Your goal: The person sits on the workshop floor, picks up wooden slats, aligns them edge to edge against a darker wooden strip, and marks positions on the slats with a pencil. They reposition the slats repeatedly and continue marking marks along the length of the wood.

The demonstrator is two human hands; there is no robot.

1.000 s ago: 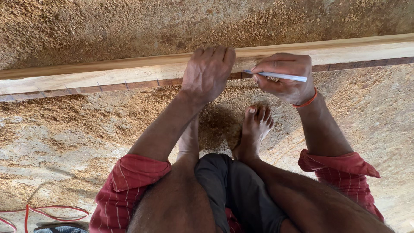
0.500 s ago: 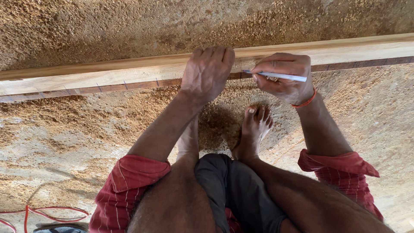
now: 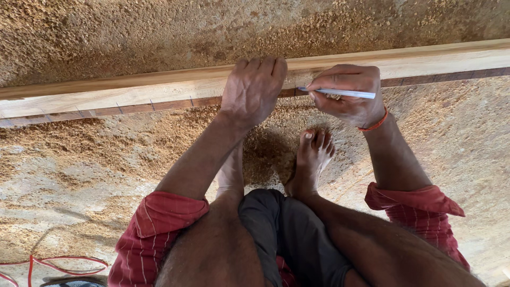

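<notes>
while left hand (image 3: 254,91) steadies plank (image 3: 159,95) | right hand (image 3: 348,94) grips pen (image 3: 340,93)

Pretty even daylight here, soft and warm, no harsh glare anywhere. The only real shadow is a dark patch on the sawdust (image 3: 265,154) right under the person's body, between the bare feet. The pale wooden plank (image 3: 159,90) is the brightest thing but isn't blown out. Focus is sharp across the middle; the wide lens bends the plank slightly toward the edges.
</notes>
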